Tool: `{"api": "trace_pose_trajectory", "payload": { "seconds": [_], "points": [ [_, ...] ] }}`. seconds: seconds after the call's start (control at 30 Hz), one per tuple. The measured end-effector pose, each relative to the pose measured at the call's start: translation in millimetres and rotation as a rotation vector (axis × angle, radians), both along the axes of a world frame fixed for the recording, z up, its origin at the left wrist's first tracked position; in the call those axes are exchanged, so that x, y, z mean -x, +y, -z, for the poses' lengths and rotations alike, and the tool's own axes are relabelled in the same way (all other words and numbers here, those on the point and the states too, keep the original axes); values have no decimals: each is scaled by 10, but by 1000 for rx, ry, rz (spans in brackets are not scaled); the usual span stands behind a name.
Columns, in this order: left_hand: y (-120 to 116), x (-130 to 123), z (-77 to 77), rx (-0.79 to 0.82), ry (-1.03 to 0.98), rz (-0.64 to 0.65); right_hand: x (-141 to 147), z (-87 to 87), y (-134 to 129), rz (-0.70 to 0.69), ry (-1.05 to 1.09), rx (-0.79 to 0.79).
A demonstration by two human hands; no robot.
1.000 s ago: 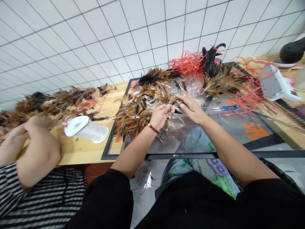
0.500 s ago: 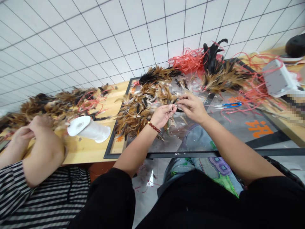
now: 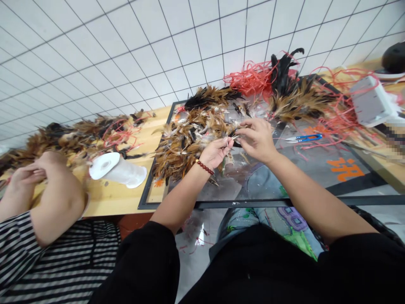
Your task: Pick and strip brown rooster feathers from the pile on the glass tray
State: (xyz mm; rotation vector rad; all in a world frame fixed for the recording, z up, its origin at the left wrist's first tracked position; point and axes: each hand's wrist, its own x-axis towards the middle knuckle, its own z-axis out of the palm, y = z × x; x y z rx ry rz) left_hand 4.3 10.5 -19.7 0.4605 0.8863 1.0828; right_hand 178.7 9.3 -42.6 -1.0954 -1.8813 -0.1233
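My left fingers (image 3: 222, 143) pinch thin pale quills (image 3: 234, 137); my right fingers (image 3: 248, 133) curl half-open alongside — hold unclear. Brown-black feather bundles (image 3: 210, 98) lie gathered along the black-framed clear panel's (image 3: 240, 204) far edge — the brown feather heap (image 3: 177, 154) by its left edge is loose.

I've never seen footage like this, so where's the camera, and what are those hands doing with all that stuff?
There's no machine: one camera on a person's head looks down at their bare hands. The left hand pinches a thin pale piece, too small to identify. The right hand is close by; its grip is unclear. Brown feathers, red strands and blue-handled snips lie on a dark-framed panel. Further left are a white spool and another person's hands.
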Motion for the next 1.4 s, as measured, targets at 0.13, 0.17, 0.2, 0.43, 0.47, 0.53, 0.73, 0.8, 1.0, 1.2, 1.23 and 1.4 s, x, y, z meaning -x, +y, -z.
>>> {"api": "trace_pose_trajectory", "payload": {
  "seconds": [0.13, 0.17, 0.2, 0.43, 0.47, 0.53, 0.73, 0.8, 1.0, 1.2, 1.23, 1.4],
  "points": [
    [-17, -6, -18, -2, 9, 47, 31, 44, 4, -34, -20, 3],
    [-20, -7, -20, -2, 15, 51, 37, 56, 12, -53, 10, 19],
    [-22, -8, -20, -1, 21, 50, 42, 66, 22, -82, 48, 43],
    [9, -2, 28, -21, 49, -28, -24, 44, 116, -139, 448, 111],
    [13, -1, 38, -38, 50, -59, -60, 23, 123, -79, 468, 82],
    [16, -3, 56, -79, 60, -113, -129, -27, 123, 25, 442, 16],
    [-7, -20, 65, -121, 108, -83, -75, -60, 49, -158, 118, -15],
    [-11, -21, 55, -109, 116, -75, -6, -17, 37, -181, 41, 5],
    [-17, -18, 30, -104, 133, 10, 25, 55, 44, -124, -69, -19],
    [-43, -33, 22, -108, 132, 67, -3, 85, 54, -132, -48, 9],
    [-44, -33, 23, -107, 132, 68, 0, 96, 55, -139, -57, 27],
    [-38, -31, 27, -105, 130, 65, 8, 119, 56, -140, -107, 88]
  ]
}}
